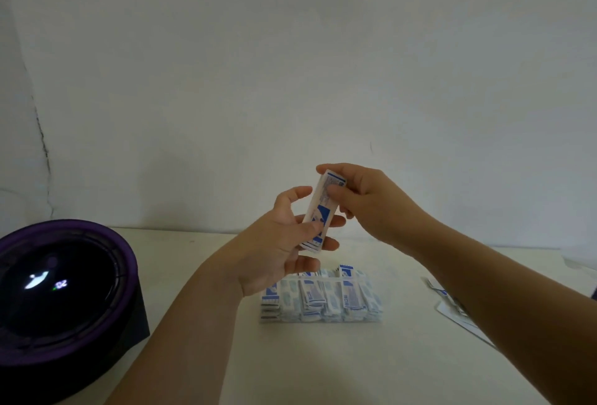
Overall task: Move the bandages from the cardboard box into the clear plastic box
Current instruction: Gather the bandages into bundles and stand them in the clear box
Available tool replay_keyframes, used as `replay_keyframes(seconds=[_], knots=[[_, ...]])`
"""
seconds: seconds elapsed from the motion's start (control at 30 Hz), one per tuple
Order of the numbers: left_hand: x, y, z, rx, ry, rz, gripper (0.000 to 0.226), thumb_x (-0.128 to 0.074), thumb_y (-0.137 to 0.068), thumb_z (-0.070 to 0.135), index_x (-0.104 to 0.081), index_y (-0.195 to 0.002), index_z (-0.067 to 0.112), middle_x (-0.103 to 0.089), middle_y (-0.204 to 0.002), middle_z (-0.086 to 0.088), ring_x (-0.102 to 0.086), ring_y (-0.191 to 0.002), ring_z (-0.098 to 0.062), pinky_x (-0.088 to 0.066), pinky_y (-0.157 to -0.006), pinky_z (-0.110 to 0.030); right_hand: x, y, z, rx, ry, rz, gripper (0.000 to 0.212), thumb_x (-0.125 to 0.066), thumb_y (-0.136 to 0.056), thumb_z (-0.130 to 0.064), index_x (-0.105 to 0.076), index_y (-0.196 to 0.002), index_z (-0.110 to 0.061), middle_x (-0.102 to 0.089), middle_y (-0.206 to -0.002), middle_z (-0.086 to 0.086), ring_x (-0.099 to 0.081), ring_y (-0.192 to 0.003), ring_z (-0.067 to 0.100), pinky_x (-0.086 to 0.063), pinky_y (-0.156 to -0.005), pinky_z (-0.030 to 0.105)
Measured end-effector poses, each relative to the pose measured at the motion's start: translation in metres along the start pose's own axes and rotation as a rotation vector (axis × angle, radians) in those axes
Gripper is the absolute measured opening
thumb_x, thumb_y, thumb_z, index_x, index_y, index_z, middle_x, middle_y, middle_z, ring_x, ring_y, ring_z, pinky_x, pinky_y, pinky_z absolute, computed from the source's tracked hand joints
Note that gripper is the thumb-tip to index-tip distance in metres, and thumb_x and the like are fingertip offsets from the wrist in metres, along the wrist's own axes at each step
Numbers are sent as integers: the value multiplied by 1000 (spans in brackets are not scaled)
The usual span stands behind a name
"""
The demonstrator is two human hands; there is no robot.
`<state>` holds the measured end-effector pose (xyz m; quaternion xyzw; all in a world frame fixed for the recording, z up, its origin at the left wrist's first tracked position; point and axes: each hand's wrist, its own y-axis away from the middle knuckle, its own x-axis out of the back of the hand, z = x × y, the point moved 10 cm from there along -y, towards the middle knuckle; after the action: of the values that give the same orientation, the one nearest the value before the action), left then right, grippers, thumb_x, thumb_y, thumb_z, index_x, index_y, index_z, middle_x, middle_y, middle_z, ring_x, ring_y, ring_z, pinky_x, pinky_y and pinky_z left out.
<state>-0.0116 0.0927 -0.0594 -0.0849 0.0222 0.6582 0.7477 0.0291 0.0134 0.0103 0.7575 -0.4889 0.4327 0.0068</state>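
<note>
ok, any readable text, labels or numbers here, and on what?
Nothing reads clearly.
Held stack of bandages: blue print, blurred.
Bandages in clear plastic box: blue print, too small.
Dark round device screen: glowing marks, illegible.
White sheet at right: blue mark, mostly hidden.

Your pale surface (387,359) carries a clear plastic box (323,280) packed with upright bandages (347,295) at the middle. A round purple-rimmed device (61,291) sits far left, and flat white packaging (452,307) lies at the right.

One head-worn wide-angle view, facing forward and down, close over the table (323,369), wall (290,49) ahead
</note>
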Motion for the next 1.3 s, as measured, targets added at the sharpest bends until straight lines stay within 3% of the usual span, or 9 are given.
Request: replay_keyframes(seconds=[0.1, 0.2, 0.4, 0.5, 0.6, 0.7, 0.8, 1.0, 1.3], knots=[[-2, -2, -2, 11, 31, 28, 25, -46, -96, 8, -53, -120, 16, -70, -99, -2, -60, -73, -10, -46, -50, -20, -6, 5, -8, 49, 95, -65, 40, -38, -100, -21, -39, -140, -25, -53, -104, -13, -51, -73, -7, -41, -60, -2], [0, -5, -1, -14, 67, 82, 24, -41, -97, 2, -59, -110, 10, -65, -89, -3, -56, -69, -10, -43, -47, -18, -9, 5, -7, 35, 83, -87, 45, -42, -99, -24, -33, -143, -26, -53, -104, -13, -53, -72, -4, -43, -60, 7], [7, -9, 3, -70, 18, 141, 60, -46, -96, 4, -23, -147, 27, -58, -86, -8, -53, -65, -12, -42, -46, -20, -25, 2, 17, -183, -284, -132, 11, -57, -92, -21, -67, -95, -18, -61, -71, -5, -51, -60, 2, -41, -59, 17], [11, -10, 4, -81, -72, 196, 67, -47, -97, 10, -11, -150, 30, -62, -90, -8, -58, -68, -12, -46, -52, -21, -31, -1, 23, -202, -335, -104, 11, -57, -92, -19, -67, -96, -15, -61, -70, -4, -51, -61, 4, -41, -60, 17], [23, -11, 4, -85, -384, 250, 60, -44, -99, 23, -12, -149, 29, -62, -116, 0, -62, -87, -7, -51, -68, -19, -32, -9, 45, -285, -406, -59, 14, -56, -93, -15, -66, -100, -9, -57, -69, 1, -46, -61, 10, -41, -65, 24], [45, -8, 7, -98, -871, 352, 43, -41, -100, 24, -34, -142, 28, -51, -132, 6, -52, -102, -6, -44, -77, -16, -36, -14, 79, -381, -180, -96, 10, -56, -92, -13, -64, -92, -6, -55, -69, 4, -45, -61, 13, -43, -63, 25], [59, -10, -9, 3, -1101, 339, 36, -40, -100, 22, -44, -135, 25, -48, -136, 4, -44, -122, -15, -39, -99, -30, -71, -7, 105, -496, 18, -369, 17, -57, -92, -13, -61, -102, 0, -61, -78, 6, -50, -63, 12, -45, -61, 21], [62, -15, -33, 138, -1174, 252, 36, -40, -99, 23, -45, -135, 25, -44, -140, 1, -40, -128, -19, -37, -105, -37, -107, 1, 125, -661, 84, -584, 17, -61, -89, -8, -58, -103, 2, -62, -95, 11, -55, -72, 14, -48, -71, 21], [62, -17, -33, 135, -1189, 236, 36, -40, -99, 23, -45, -135, 25, -47, -139, 3, -39, -128, -18, -37, -106, -38, -112, -5, 119, -460, 597, -649, 30, -57, -91, -28, -60, -110, -6, -61, -96, 6, -53, -83, 18, -41, -73, 27]])
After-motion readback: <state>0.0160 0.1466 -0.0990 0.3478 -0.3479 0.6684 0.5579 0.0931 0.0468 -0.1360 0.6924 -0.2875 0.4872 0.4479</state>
